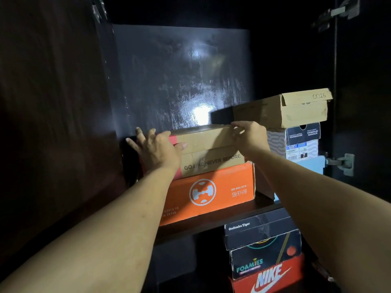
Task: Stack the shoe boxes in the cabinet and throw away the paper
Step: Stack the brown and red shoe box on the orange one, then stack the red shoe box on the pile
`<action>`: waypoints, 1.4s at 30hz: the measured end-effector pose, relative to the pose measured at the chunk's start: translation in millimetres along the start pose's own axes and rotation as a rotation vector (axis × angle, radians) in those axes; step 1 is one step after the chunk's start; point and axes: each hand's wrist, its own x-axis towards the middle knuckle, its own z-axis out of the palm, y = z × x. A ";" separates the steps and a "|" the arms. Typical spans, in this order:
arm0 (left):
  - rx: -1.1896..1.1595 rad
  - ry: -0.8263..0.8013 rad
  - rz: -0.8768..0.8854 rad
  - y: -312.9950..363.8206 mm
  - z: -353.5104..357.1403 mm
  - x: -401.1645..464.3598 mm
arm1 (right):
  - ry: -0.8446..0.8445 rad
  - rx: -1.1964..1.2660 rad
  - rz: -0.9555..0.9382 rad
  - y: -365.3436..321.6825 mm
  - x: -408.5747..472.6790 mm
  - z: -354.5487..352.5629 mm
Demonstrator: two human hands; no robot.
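Note:
A brown cardboard shoe box (208,148) printed "GO LIKE NEVER BEFORE" lies on top of an orange shoe box (211,192) on the cabinet's upper shelf (213,223). My left hand (155,150) lies against the brown box's left end, fingers spread and straight, thumb on its front face. At the box's upper right corner my right hand (249,135) grips the lid's edge with curled fingers. No paper is in view.
To the right on the same shelf stands a stack: a plain cardboard box (296,108) over a Skechers box (300,141) and a light blue box (313,164). Below the shelf are Onitsuka Tiger (260,232), Foamies (264,261) and red Nike (268,278) boxes. Dark cabinet doors flank both sides.

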 end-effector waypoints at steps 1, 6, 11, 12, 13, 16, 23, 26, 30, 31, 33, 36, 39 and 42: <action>0.002 -0.002 0.003 -1.9 1.0 0.0 | -0.001 0.004 -0.001 0.9 0.7 2.0; 0.054 -0.034 0.014 0.3 -3.7 -6.9 | -0.015 0.016 -0.002 -1.0 -1.1 0.5; 0.203 -0.020 0.190 20.0 -2.3 -25.8 | -0.122 -0.051 -0.039 -2.6 -10.1 -20.0; 0.204 -0.043 0.238 26.0 -1.6 -32.7 | -0.142 -0.078 -0.035 -2.7 -12.0 -26.5; 0.193 -0.070 0.283 32.4 0.0 -40.6 | -0.160 -0.101 -0.035 -2.6 -14.5 -34.4; 0.148 -0.135 0.380 53.2 2.1 -64.3 | -0.213 -0.172 -0.018 0.6 -24.3 -64.5; -0.068 -0.651 0.590 117.2 8.2 -132.8 | -0.287 -0.311 0.144 47.9 -78.6 -182.4; -0.201 -0.864 0.604 152.4 8.8 -171.4 | -0.300 -0.401 0.230 67.9 -112.9 -239.2; -0.297 -1.071 0.652 209.1 5.2 -229.6 | -0.346 -0.496 0.371 94.1 -165.2 -316.8; -0.316 -1.116 0.674 224.4 4.6 -245.9 | -0.344 -0.521 0.410 101.0 -178.7 -335.7; -0.351 -1.203 0.733 252.9 1.7 -279.4 | -0.327 -0.565 0.485 115.9 -205.6 -370.7; -0.417 -1.317 0.824 289.6 -8.1 -331.5 | -0.284 -0.613 0.617 136.8 -250.3 -421.2; -0.461 -1.416 0.895 318.5 -18.1 -383.2 | -0.267 -0.653 0.744 157.6 -297.1 -465.7; -0.479 -1.509 0.922 339.2 -18.8 -435.5 | -0.247 -0.698 0.864 181.0 -343.7 -500.7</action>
